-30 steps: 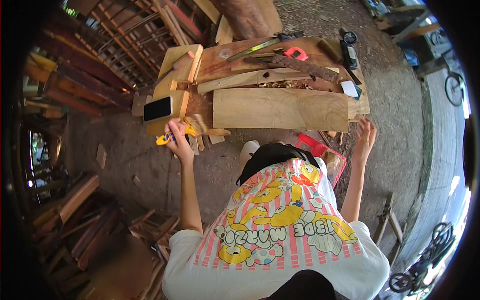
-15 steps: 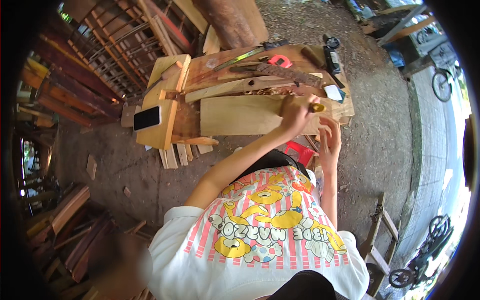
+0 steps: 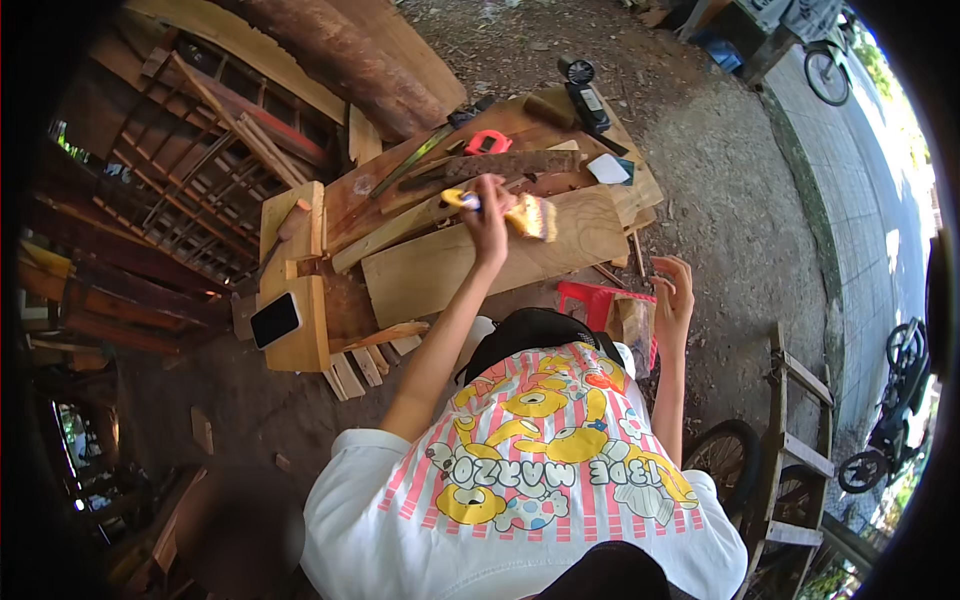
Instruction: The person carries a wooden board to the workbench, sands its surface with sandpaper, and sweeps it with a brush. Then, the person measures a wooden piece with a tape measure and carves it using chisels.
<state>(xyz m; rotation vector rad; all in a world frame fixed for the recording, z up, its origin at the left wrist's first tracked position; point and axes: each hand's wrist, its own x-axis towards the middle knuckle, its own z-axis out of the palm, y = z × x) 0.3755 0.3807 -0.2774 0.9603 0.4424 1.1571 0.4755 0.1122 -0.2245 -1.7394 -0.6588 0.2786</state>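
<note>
My left hand is closed around a yellow-handled paintbrush, blurred by motion. Its bristle end points to the right over a wide, pale wooden board. The board lies along the near side of the wooden workbench. Out past the bench's near right corner, my right hand hangs in the air with loosely bent fingers apart and nothing in it. A narrower wooden piece lies just behind the board.
On the bench are a red tape measure, a handsaw, a white pad, a small black fan and a phone. A red plastic stool stands close in front. Timber is stacked at left; a wooden ladder is at right.
My left hand has swung left with the brush, whose bristles now point right. My right hand has drawn away from the left one, off to the right. The whole view has turned somewhat.
</note>
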